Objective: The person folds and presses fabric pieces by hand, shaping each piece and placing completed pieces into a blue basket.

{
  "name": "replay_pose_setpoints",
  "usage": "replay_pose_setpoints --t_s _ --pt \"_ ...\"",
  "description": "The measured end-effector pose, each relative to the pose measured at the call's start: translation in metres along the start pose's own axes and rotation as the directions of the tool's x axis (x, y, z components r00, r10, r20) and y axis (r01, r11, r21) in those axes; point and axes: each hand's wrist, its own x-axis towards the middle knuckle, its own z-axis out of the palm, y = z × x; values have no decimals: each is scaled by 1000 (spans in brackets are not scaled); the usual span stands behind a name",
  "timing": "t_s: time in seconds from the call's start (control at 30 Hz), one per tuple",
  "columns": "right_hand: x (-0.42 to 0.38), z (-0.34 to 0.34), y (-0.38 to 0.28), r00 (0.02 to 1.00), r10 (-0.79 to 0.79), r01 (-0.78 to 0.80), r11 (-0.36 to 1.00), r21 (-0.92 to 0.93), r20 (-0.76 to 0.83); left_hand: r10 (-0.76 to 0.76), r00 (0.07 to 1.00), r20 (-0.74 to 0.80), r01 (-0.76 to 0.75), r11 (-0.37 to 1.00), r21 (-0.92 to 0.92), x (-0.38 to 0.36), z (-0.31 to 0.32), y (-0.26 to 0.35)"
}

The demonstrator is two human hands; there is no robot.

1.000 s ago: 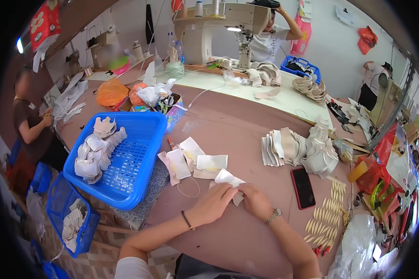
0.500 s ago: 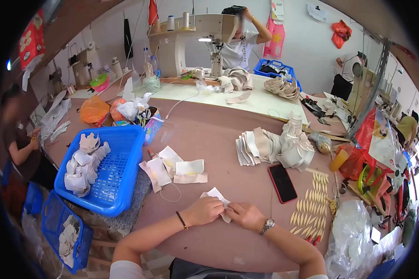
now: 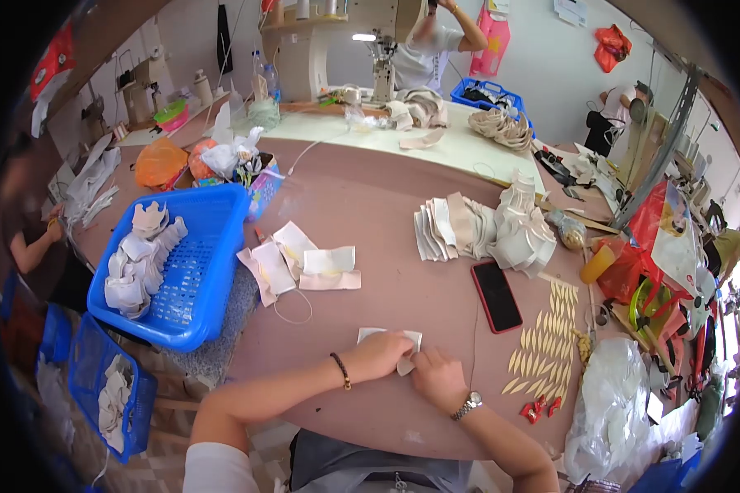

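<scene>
Near the table's front edge, a small pale cut piece (image 3: 414,338), fabric or leather, lies partly covered by my hands. My left hand (image 3: 380,355) rests over it with the fingers closed at its near side. From the right, my right hand (image 3: 439,378) pinches the same piece's lower corner, its fingers almost touching the left ones. Beyond my left hand, several similar pale pieces (image 3: 330,261) with yellowish patches lie loosely overlapped. A phone with a red edge (image 3: 496,296) sits beyond my right hand.
A blue basket (image 3: 237,238) of pale pieces stands at left. Stacks of cut pieces (image 3: 456,226) lie beyond the phone, with rows of small yellow slips (image 3: 543,349) at right. Red wrapped bits (image 3: 538,408) sit nearby. A person (image 3: 423,53) is behind the sewing machine (image 3: 384,70).
My view has tilted, shifting the scene slightly upward. The piece has turned under my hands; my left hand has moved right over it and my right hand is more upright.
</scene>
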Motion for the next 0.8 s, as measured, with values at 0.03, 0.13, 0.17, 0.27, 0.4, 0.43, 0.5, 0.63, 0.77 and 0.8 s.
replay_pose_setpoints --t_s 0.03,0.13,0.17,0.27,0.4,0.43,0.5,0.63,0.77,0.8 --pt "-1 0 0 993 113 -112 993 36 -15 34 999 36 -34 999 -3 2 -1 -2" --pt "-2 -5 -4 987 146 -142 988 62 -69 48 995 83 -49 999 10 4 -4 3" --pt "-2 -7 -6 986 154 -150 986 65 -60 39 996 85 -42 998 36 4 -4 7" --pt "-3 -11 -14 968 249 -249 968 -35 -13 63 994 94 -75 988 133 7 -2 12" --pt "4 -22 -15 829 512 -530 847 27 225 76 990 115 -102 967 233 12 -1 15" --pt "6 -23 -12 755 565 -600 800 2 334 91 989 117 -116 965 237 12 -2 17" --pt "7 -19 -1 735 556 -616 787 40 387 88 985 149 -125 959 255 16 -3 19" --pt "10 -19 14 592 553 -765 614 195 587 60 964 257 -128 958 257 28 -9 23" --pt "23 -32 12 404 530 -903 363 231 746 85 957 277 -158 954 253 31 -5 24" --pt "22 -29 14 372 522 -919 321 228 768 60 956 286 -140 953 269 32 -4 26"
